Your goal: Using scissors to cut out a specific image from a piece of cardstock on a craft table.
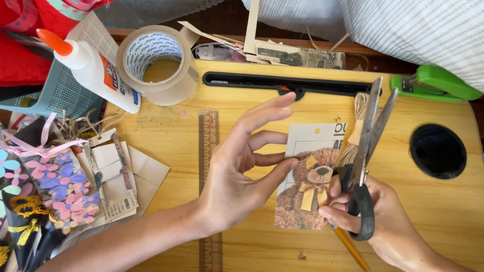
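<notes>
The left hand hides the card's left edge and part of the ruler. The right hand covers most of the pencil, at 5 o'clock. The top edge cuts off the pillow at 1 o'clock. The left edge cuts the flowers at 9 o'clock.

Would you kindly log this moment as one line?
left hand: touching teddy-bear card | right hand: holding scissors, blades open
</notes>
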